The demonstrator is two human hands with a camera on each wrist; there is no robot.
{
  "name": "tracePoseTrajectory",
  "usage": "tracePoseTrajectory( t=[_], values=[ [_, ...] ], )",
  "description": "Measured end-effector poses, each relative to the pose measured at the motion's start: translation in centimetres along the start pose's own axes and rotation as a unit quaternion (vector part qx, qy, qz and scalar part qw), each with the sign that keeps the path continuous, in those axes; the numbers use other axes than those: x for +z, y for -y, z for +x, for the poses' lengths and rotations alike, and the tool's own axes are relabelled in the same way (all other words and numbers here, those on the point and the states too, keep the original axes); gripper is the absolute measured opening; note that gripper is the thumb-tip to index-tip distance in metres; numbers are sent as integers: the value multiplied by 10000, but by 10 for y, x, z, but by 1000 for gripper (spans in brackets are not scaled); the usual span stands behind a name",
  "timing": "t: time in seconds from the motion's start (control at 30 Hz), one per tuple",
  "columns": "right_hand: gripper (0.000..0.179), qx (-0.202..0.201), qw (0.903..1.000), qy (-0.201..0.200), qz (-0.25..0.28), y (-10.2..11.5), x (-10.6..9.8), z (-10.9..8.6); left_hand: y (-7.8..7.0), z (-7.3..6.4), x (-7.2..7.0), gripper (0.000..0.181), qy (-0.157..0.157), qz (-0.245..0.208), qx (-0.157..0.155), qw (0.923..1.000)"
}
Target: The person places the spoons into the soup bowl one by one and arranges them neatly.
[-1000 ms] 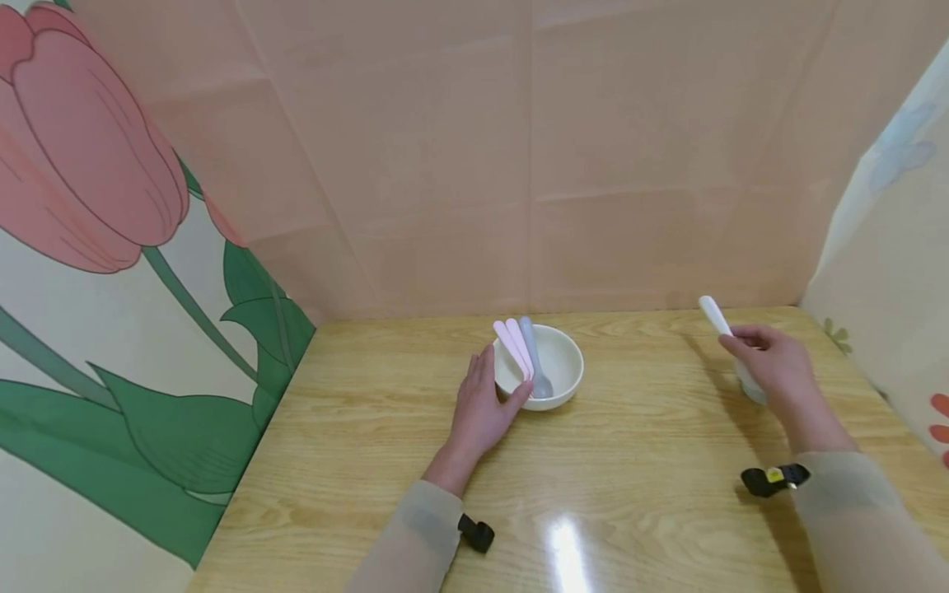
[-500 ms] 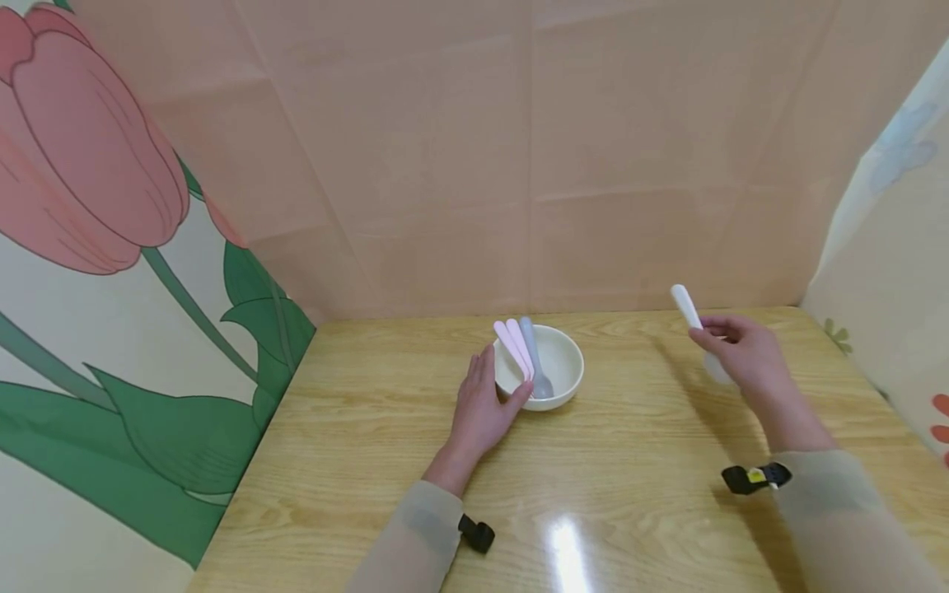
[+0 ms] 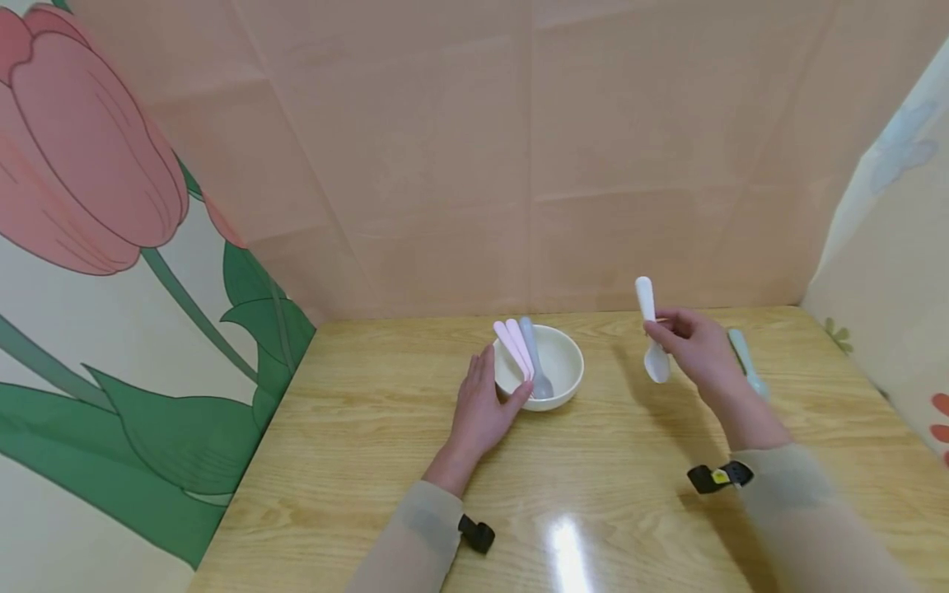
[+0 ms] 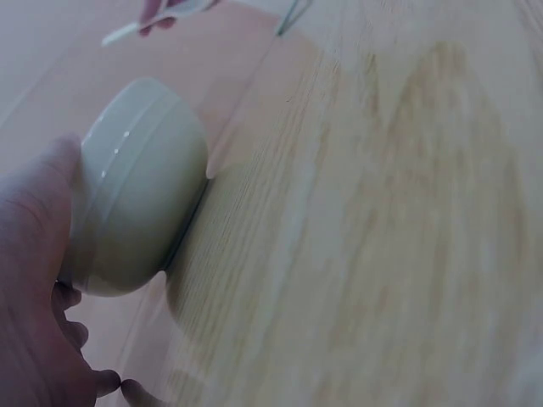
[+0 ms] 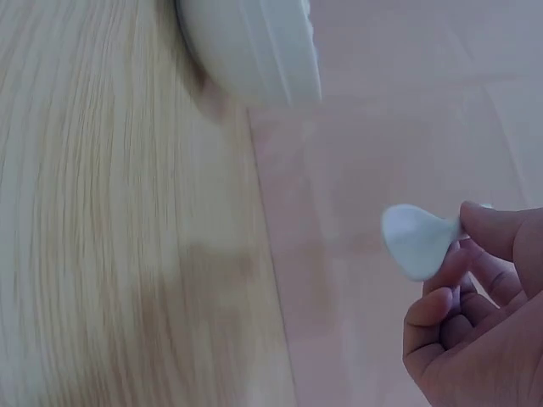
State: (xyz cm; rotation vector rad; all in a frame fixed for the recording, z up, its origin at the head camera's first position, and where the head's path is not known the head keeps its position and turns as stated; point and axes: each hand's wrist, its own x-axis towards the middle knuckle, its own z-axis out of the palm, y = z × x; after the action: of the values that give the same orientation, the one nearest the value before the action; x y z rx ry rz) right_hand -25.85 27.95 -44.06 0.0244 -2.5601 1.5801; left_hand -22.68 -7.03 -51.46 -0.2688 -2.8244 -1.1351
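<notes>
A white bowl (image 3: 567, 362) stands on the table, with my left hand (image 3: 480, 416) gripping its near left side, thumb at the rim and fingers along the outer wall. Two pink spoons (image 3: 511, 346) and a grey-blue spoon (image 3: 530, 346) lean inside it, handles up. To the right, my right hand (image 3: 697, 350) pinches a white spoon (image 3: 645, 298) above the table, handle up and bowl end down. In the right wrist view the thumb and fingertips hold this white spoon (image 5: 416, 242) by its handle. The left wrist view shows the outside of the bowl (image 4: 144, 195).
A light green spoon (image 3: 749, 362) lies on the wooden table (image 3: 615, 478) behind the right hand, partly hidden by it. A pink cloth backdrop (image 3: 445, 165) rises at the table's far edge, and a tulip-patterned panel (image 3: 96, 165) stands at the left.
My right hand has carried the white spoon left toward the bowl, turning it more upright, and the green spoon has come into sight behind it. The left hand and bowl have stayed put.
</notes>
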Motion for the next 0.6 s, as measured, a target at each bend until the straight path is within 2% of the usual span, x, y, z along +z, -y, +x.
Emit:
tracePoseTrajectory(
  t=[0.3,0.6],
  values=[
    [49,32,9997,245,30,23,31,2,-1,-1,0,104,-36,15,63,10000],
    [50,-13,9986,519,88,34,54,4,1,0,0,105,-38,34,65,10000]
  ],
)
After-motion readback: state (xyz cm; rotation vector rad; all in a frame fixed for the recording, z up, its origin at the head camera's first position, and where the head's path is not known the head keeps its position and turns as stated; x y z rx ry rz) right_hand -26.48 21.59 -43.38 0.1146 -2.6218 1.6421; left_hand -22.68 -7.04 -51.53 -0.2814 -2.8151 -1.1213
